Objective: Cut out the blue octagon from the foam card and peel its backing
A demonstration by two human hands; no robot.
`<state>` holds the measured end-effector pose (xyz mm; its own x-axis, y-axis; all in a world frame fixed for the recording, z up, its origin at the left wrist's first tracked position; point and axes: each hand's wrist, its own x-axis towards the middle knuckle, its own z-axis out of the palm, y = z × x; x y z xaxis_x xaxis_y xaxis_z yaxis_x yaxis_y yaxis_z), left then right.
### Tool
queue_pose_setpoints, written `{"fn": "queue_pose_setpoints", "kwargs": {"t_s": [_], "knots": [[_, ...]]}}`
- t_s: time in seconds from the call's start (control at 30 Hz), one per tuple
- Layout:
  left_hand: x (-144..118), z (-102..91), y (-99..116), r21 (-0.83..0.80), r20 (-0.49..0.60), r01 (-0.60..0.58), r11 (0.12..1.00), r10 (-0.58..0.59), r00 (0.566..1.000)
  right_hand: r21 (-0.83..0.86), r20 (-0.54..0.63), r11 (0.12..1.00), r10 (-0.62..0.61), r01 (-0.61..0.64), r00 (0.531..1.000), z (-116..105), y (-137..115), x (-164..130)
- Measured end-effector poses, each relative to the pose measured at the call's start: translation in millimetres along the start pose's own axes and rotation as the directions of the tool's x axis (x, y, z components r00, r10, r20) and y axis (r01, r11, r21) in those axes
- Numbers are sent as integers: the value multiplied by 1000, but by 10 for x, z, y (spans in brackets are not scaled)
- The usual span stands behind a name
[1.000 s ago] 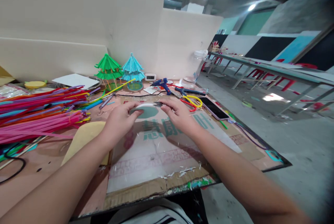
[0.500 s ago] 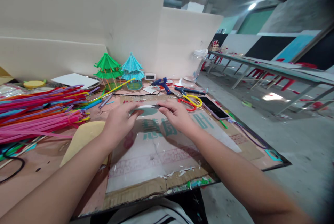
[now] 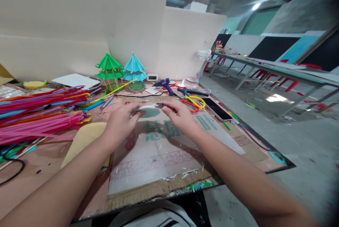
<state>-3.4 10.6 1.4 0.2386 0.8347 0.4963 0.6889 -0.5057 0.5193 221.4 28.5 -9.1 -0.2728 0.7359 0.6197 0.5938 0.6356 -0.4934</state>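
My left hand (image 3: 120,123) presses down on a teal round disc (image 3: 148,112) with a white rim, lying on a pale printed sheet (image 3: 159,149). My right hand (image 3: 180,115) pinches a small dark blade-like tool (image 3: 159,105) with its tip at the disc's far edge. Both forearms reach in from the bottom of the view. What lies under my palms is hidden.
A pile of colourful straws (image 3: 39,112) lies at the left, beside a tan foam piece (image 3: 84,138). Behind stand a green (image 3: 109,70) and a blue paper pagoda (image 3: 134,70), a blue glue gun (image 3: 165,85), scissors (image 3: 194,102) and a phone (image 3: 217,109). The table edge drops off at the right.
Both hands stay on the disc; my right hand and the tool shifted only slightly along the disc's far edge. The view barely moved.
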Motion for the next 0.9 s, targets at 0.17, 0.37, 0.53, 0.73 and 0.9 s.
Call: {"fn": "queue_pose_setpoints", "kwargs": {"t_s": [0.17, 0.37, 0.53, 0.73, 0.9], "knots": [[-17, -3, 28, 73, -17, -25, 997, 26, 1000, -9, 44, 1000, -14, 15, 999, -9, -9, 3], [-51, 0, 78, 102, -4, -81, 991, 82, 997, 1, 41, 997, -75, 75, 996, 38, -45, -31], [-52, 9, 70, 102, -1, -82, 991, 82, 997, 28, 44, 996, -83, 81, 996, 41, -57, -35], [-50, 5, 98, 100, 40, -69, 993, 65, 997, -15, 36, 998, -64, 64, 997, 49, -55, -31], [2, -25, 86, -9, 49, 68, 998, -67, 997, -19, -18, 1000, -3, 2, 1000, 1, -31, -5]]}}
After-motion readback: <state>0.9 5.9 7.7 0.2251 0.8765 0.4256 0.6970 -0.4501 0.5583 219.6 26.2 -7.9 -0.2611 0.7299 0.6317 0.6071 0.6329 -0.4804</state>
